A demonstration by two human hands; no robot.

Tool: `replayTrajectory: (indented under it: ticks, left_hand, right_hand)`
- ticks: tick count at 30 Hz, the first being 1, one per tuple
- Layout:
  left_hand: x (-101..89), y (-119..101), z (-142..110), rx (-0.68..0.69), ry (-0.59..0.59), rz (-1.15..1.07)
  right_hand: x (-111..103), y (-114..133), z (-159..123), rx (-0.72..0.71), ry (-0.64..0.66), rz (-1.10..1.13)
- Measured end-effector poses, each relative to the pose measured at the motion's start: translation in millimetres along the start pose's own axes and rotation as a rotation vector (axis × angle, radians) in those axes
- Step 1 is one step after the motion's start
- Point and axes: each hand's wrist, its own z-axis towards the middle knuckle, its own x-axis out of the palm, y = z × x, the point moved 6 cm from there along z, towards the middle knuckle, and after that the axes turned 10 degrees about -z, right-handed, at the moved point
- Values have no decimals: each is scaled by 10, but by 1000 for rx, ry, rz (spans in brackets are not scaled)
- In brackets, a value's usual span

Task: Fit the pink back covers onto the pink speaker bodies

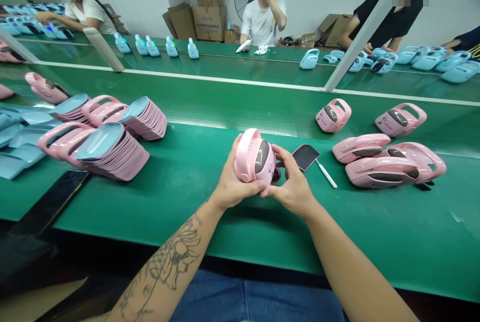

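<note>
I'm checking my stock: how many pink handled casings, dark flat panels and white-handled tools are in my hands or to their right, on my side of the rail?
Pink handled casings: 6, counting the held one
Dark flat panel: 1
White-handled tool: 1
Total: 8

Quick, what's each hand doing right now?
Left hand: holding the pink handled casing from its left side.
Right hand: holding the same casing from its right.
</note>
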Motion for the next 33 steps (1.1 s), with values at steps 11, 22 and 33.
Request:
replayTrajectory:
  ticks: [11,22,33]
  left_hand:
    - [7,-16,-7,12,-30,-45]
    - [-117,59,-38,30,-185,-200]
    - [-330,-146,30,-141,-149,-325]
  right_hand:
    - [23,32,-28,-7,17,-39]
    - [113,141,9,-119,-111,-142]
    - [-48,609,77,-461,11,-450]
